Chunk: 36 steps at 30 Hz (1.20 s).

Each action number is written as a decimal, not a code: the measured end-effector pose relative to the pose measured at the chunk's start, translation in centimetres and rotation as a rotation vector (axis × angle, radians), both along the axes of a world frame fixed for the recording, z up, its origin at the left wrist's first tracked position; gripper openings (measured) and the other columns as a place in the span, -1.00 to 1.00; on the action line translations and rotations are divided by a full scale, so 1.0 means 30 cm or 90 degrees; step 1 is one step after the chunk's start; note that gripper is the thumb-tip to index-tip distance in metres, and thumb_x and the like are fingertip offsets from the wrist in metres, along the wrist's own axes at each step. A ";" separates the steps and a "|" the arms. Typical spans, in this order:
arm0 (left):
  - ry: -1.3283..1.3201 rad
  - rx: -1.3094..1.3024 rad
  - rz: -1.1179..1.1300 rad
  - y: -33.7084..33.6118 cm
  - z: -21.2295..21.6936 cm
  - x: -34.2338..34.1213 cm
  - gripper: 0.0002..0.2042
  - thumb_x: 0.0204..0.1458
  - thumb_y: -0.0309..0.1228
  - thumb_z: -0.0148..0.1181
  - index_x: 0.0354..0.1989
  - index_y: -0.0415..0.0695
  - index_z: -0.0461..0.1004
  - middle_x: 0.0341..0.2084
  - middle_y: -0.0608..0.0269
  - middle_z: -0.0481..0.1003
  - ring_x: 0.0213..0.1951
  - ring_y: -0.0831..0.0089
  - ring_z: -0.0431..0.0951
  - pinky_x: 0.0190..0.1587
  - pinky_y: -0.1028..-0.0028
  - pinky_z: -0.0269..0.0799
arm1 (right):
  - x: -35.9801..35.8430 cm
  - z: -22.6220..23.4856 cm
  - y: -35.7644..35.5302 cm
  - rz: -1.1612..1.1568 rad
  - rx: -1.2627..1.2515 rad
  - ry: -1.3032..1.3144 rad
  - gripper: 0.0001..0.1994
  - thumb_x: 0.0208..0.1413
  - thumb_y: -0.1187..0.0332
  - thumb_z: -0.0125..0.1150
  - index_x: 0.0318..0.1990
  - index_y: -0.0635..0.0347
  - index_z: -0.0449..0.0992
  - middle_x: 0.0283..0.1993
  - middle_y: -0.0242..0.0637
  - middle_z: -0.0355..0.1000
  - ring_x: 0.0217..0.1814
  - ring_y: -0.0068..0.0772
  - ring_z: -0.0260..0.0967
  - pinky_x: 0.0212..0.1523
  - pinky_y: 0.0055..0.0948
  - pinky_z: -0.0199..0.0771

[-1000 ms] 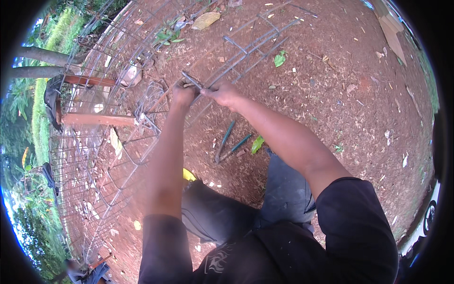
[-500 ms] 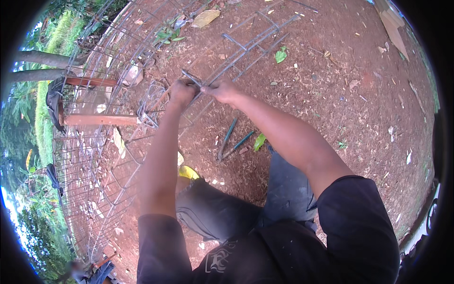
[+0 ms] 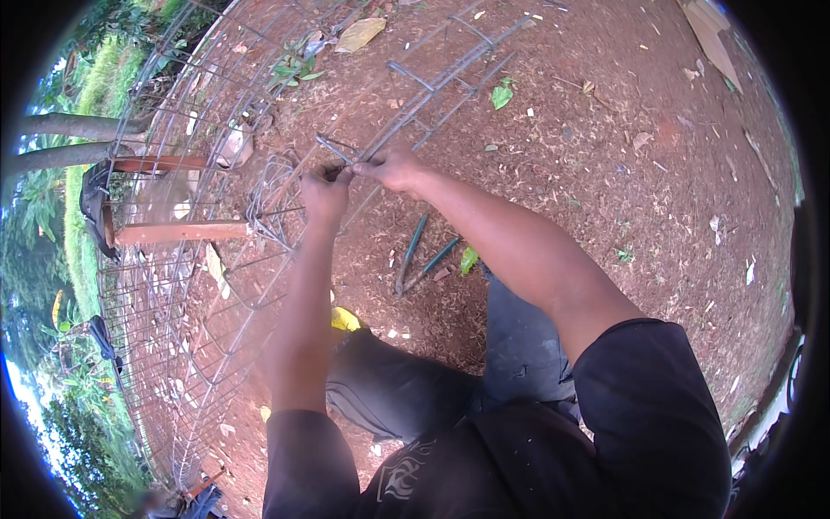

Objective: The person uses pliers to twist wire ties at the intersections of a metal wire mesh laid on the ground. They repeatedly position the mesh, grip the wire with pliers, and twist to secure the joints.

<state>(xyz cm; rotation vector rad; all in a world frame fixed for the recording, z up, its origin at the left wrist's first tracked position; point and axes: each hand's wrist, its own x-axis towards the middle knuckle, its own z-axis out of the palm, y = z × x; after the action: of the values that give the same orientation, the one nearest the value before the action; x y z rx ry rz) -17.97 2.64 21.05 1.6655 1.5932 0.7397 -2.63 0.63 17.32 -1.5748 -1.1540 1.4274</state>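
Observation:
A long, narrow rebar cage (image 3: 450,76) runs diagonally across the red soil, its lower part passing under my hands. At one of its square stirrups (image 3: 335,149), my right hand (image 3: 393,169) closes its fingers on the bent steel. My left hand (image 3: 325,195) is just to the left, with thumb and fingertips pinched together close to the right fingertips. Whatever lies in that pinch is too small to make out. Below my hands, a hand tool with two teal handles (image 3: 413,251) lies spread apart on the ground, in front of my knees.
More rebar cages (image 3: 186,346) stretch along the left. Two reddish wooden posts (image 3: 186,231) stand among them, with a dark bag (image 3: 97,208) hanging there. A tangle of wire or stirrups (image 3: 270,203) lies left of my hands. Cardboard (image 3: 711,39) sits far right.
Both hands have shifted slightly left, the left one also a little nearer to me. The stirrup's visible end has moved left with them. The view has shifted slightly too.

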 end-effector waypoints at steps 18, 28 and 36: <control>-0.030 0.020 0.063 0.047 -0.081 -0.019 -0.79 -0.11 -0.46 0.31 -0.28 -0.28 0.57 -0.51 0.10 0.60 -0.51 0.46 0.57 -0.41 0.48 0.44 | -0.037 0.008 -0.002 -0.136 -0.030 0.120 -0.78 0.00 0.37 0.10 -0.23 0.17 0.61 -0.23 -0.15 0.52 -0.19 -0.29 0.42 -0.12 -0.29 0.36; 0.029 -0.050 0.064 0.015 0.032 0.025 -0.68 -0.05 -0.52 0.26 -0.11 -0.43 0.47 -0.39 0.06 0.58 -0.38 0.44 0.60 -0.37 0.57 0.47 | -0.078 0.068 0.047 -0.141 -0.187 0.265 -0.14 -0.18 -0.03 0.41 0.09 0.60 0.25 0.22 0.34 0.14 0.34 0.09 0.07 0.27 0.02 0.05; -0.029 -0.207 0.035 0.105 -0.021 0.017 -0.76 0.02 -0.50 0.14 -0.21 -0.45 0.49 -0.40 -0.01 0.56 -0.40 0.34 0.60 -0.41 0.43 0.55 | -0.036 0.011 0.053 -0.085 -0.165 0.308 -0.18 -0.27 0.04 0.52 0.05 0.51 0.33 0.10 0.21 0.33 0.26 0.04 0.18 0.21 0.15 0.05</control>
<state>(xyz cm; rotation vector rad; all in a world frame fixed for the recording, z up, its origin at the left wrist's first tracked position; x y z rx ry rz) -17.47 5.80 20.43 1.3667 1.6340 0.5082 -3.72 2.23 17.64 -1.3322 -0.5879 1.7908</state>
